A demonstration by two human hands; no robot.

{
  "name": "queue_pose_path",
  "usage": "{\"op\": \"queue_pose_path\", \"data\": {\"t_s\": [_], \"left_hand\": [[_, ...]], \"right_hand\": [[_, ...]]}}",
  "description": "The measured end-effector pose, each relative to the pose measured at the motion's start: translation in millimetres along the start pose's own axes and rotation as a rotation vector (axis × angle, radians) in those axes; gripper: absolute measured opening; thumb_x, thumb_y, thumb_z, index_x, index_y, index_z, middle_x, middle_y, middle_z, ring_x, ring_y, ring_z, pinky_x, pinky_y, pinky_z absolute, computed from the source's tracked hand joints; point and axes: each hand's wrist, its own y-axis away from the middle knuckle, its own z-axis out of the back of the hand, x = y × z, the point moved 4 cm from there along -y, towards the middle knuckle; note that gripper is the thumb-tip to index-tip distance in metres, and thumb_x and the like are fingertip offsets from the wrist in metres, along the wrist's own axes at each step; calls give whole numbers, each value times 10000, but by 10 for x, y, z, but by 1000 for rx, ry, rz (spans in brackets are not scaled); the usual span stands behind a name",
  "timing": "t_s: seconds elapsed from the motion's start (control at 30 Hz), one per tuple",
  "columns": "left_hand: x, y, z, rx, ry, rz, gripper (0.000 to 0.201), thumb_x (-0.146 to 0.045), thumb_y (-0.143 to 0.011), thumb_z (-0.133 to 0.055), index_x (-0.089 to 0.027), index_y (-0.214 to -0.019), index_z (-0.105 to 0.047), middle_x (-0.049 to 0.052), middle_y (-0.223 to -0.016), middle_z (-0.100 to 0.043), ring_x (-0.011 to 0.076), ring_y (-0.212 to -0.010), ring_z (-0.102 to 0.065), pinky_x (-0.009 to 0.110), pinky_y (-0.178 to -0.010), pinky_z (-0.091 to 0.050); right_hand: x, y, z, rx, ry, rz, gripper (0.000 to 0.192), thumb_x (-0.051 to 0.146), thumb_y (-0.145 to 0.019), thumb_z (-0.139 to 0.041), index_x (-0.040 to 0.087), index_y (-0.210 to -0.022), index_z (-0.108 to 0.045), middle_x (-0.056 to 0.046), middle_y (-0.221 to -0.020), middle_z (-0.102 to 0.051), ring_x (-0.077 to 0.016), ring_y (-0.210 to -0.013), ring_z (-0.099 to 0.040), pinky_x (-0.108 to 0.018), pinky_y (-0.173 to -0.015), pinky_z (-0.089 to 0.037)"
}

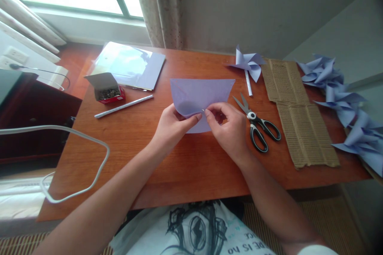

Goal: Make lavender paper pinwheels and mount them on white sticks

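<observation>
A lilac paper sheet [203, 89] lies on the wooden table [185, 167], its near corners bent inward toward the middle. My left hand [172, 127] pinches the folded flaps at the centre with thumb and fingers. Facing it, my right hand [229, 127] holds a small silvery pin [203, 110] against the same spot. Both hands touch the paper and almost meet at the fingertips.
Black-handled scissors [257, 125] lie right of my hands, beside strips of corrugated cardboard [302, 127]. A finished paper pinwheel [248, 63] sits at the back, more pinwheels [344, 99] at the right edge. Left: an open pin box [106, 89], a white stick [124, 106], a paper pack [128, 65].
</observation>
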Motion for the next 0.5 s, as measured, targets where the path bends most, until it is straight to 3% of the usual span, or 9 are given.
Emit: {"op": "queue_pose_path", "data": {"t_s": [0.5], "left_hand": [[-6, 3, -6, 16, 1, -9, 324, -299, -649, -904, -136, -888, -756, 68, -907, -792, 223, -825, -705, 313, -775, -563]], "right_hand": [[14, -4, 10, -5, -9, 10, 92, 183, -890, -644, 213, -807, -668, 0, -733, -669, -145, -628, -577, -271, -592, -467]]}}
